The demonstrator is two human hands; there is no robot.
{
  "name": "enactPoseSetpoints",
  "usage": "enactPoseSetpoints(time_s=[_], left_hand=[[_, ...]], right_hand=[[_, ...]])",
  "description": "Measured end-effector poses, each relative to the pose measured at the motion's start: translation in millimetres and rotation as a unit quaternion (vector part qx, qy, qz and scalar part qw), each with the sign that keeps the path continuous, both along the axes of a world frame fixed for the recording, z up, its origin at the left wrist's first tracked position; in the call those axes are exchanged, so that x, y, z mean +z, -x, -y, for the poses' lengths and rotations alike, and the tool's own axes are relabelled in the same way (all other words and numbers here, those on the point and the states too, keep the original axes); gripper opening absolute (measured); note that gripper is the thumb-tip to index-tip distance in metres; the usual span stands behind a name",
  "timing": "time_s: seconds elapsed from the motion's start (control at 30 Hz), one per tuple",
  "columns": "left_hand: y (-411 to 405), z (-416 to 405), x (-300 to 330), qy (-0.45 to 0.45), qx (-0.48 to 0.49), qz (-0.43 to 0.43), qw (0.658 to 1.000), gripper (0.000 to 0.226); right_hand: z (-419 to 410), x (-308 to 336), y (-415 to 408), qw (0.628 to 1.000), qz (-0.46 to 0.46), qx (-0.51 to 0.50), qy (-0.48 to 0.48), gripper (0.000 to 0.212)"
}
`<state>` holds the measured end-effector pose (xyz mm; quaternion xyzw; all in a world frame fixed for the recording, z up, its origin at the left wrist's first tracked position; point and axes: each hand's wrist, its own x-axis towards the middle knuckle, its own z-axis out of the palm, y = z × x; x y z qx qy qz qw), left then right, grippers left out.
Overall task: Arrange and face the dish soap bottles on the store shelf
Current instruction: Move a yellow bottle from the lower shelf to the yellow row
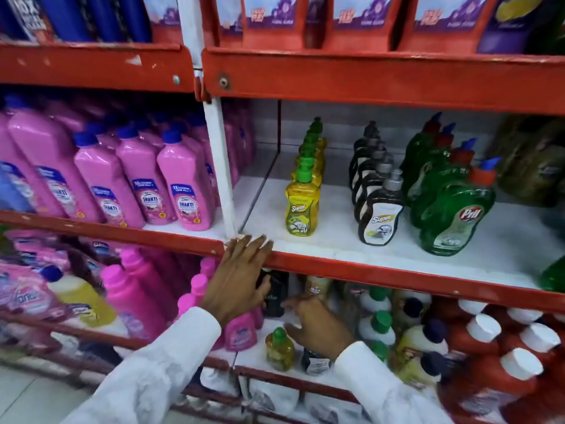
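Note:
On the middle shelf [336,249] stand three rows of dish soap: yellow bottles with green caps [302,206], black bottles with grey caps [379,221], and green Pril bottles [455,221]. My left hand [241,280] rests flat on the red front edge of that shelf, fingers spread, holding nothing. My right hand [318,325] reaches into the shelf below, fingers apart, just right of a small yellow bottle with a green cap [279,350] and in front of a dark bottle [275,298]. It touches neither that I can tell.
Pink Shakti bottles [183,194] fill the bay to the left. The lower shelf holds pink bottles [128,298], white bottles with green caps [376,325] and red bottles with white caps [489,341]. A white upright post [220,166] divides the bays. Red pouches [272,19] stand on the top shelf.

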<state>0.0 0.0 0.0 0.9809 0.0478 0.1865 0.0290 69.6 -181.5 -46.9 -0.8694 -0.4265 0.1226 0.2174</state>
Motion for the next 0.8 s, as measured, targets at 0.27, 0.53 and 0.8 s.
enactPoseSetpoints(time_s=[0.27, 0.53, 0.8], left_hand=[[-2, -12, 1, 0.055, -0.026, 0.015, 0.998, 0.061], [-4, -16, -5, 0.12, -0.037, 0.034, 0.992, 0.063], [-8, -13, -11, 0.16, -0.035, 0.073, 0.984, 0.068]], right_hand=[[-46, -40, 24, 0.988, -0.028, -0.051, 0.145, 0.024], [-27, 17, 26, 0.994, -0.045, -0.092, 0.024, 0.031], [27, 194, 25, 0.957, -0.024, -0.138, -0.252, 0.038]])
